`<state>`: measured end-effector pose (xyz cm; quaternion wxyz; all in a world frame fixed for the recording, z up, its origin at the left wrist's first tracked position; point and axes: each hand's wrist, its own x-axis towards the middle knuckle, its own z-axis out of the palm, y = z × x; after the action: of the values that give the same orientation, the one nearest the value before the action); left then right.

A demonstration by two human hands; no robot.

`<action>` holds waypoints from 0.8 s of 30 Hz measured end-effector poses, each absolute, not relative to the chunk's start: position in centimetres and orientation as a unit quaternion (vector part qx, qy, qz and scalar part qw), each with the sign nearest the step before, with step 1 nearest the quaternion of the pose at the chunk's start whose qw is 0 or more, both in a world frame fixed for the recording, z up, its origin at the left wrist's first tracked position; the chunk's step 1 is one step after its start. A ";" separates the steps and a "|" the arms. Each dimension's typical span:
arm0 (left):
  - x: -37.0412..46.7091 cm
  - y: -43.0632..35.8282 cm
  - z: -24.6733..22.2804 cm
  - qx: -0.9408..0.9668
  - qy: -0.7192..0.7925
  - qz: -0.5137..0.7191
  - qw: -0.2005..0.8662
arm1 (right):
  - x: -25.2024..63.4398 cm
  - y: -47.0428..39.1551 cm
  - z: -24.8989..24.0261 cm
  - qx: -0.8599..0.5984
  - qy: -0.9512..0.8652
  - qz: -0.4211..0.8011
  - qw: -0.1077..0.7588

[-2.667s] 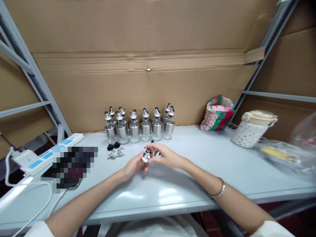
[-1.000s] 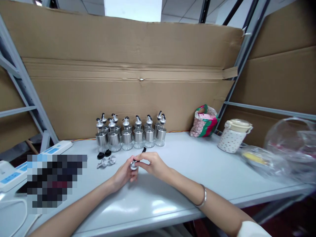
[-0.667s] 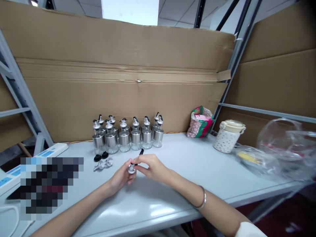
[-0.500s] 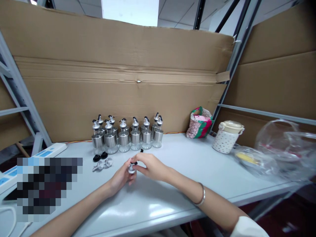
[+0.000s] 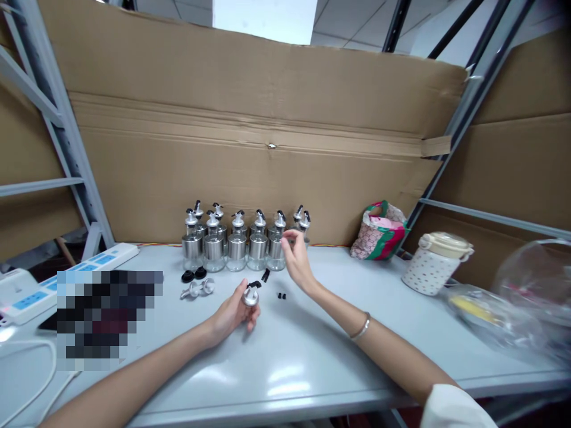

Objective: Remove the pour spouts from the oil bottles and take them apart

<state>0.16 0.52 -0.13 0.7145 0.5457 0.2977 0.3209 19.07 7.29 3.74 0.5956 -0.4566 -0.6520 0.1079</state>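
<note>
Head cam: L hand has fingers clamped on pourer top, approx. upright, its black lever pointing R. R hand, thumb + fingertips apart, is beyond & R of it, nearer the bottles; contact w/ them unclear.

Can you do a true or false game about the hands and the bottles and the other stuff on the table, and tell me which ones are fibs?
1. The left hand is holding a silver pourer top. True.

2. The right hand is gripping the spotted container. False: it is raised in front of the bottles, away from the spotted container.

3. Two tiny black pieces lie side by side on the table. True.

4. A bracelet is on the left arm. False: the bracelet is around the right arm.

5. The bottles stand in front of brown cardboard. True.
</note>
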 end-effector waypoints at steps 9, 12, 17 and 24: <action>0.1 0.4 0.1 0.552 0.300 0.317 0.710 | 20.8 15.2 7.8 -0.508 -0.685 0.183 0.488; 0.1 0.5 0.0 0.557 0.301 0.316 0.707 | 21.0 15.4 8.9 -0.521 -0.709 0.186 0.437; 0.1 0.5 0.1 0.558 0.304 0.309 0.708 | 21.6 15.7 11.9 -0.560 -0.734 0.174 0.343; 0.1 0.5 -0.1 0.560 0.293 0.310 0.710 | 21.3 18.5 15.0 -0.597 -0.764 0.120 0.214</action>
<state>0.12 0.54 -0.12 0.7104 0.5599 0.2928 0.3101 21.32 18.51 15.05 0.2141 -0.5970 -0.7638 0.1199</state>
